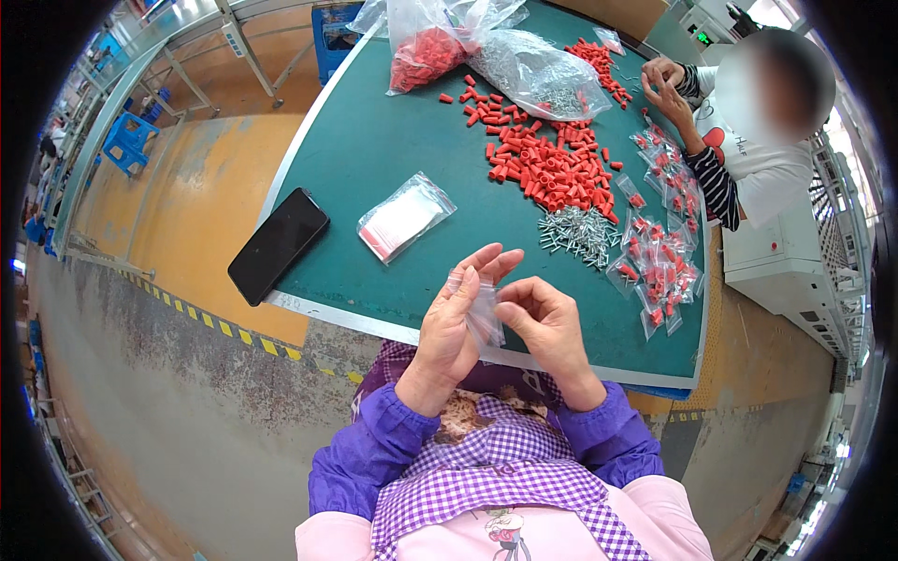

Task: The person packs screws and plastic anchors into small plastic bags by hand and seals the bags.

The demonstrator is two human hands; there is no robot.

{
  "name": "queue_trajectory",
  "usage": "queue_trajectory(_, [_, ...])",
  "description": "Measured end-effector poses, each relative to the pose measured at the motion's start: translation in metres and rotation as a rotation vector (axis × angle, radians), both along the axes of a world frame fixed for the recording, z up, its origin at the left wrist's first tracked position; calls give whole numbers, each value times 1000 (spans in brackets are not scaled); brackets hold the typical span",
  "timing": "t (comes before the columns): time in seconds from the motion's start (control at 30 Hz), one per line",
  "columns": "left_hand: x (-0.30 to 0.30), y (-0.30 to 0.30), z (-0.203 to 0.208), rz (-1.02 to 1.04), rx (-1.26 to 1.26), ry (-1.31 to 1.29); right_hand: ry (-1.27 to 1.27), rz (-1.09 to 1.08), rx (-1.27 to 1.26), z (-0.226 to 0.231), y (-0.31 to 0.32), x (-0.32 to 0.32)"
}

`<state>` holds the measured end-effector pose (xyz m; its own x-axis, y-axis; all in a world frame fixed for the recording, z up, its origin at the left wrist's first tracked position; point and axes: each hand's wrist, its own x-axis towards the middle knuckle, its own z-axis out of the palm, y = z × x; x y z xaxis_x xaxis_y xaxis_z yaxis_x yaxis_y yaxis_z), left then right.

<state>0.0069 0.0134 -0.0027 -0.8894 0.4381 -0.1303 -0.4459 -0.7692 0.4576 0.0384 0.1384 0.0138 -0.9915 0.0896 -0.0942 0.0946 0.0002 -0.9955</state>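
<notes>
My left hand [441, 335] is closed on a few small clear plastic bags [484, 316], just over the table's near edge. The thumb presses them against the fingers. My right hand [550, 327] meets their right side with thumb and forefinger pinched at the bag edge. Beyond my hands lies a heap of silver screws [578, 236], and behind it spreads a larger pile of red tapered plastic sleeves [552, 168]. Small filled bags [662, 271] with red pieces inside lie in a group to the right.
A black phone [278, 246] and a packet of clear bags [406, 218] lie on the left of the green table [365, 140]. Large bags of red sleeves [428, 61] and screws [547, 79] stand at the back. Across the right side, a co-worker's hands [666, 82] are busy.
</notes>
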Motion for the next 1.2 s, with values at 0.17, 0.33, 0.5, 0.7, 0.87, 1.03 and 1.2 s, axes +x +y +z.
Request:
queue_trajectory(0.17, [0, -2, -7, -28, 122, -36, 177, -50, 108, -6, -1, -3])
queue_trajectory(0.33, [0, -12, -11, -84, -57, -164, 563, -19, 665, 12, 13, 0])
queue_trajectory(0.5, [0, -11, -14, -113, -92, -192, 672, 120, 743, 8, 21, 3])
queue_trajectory(0.7, [5, -8, -14, -48, -160, -142, -104, -69, -180, 0, 22, 1])
queue_trajectory(0.87, [7, -3, -15, 91, -249, -84, -206, 85, -194, -2, 7, 2])
queue_trajectory(1.03, [5, 1, -2, 68, -176, -129, -52, -53, -141, -9, -1, 2])
queue_trajectory(1.2, [6, -5, -15, -38, -64, -123, -55, -132, 6, -1, -10, 0])
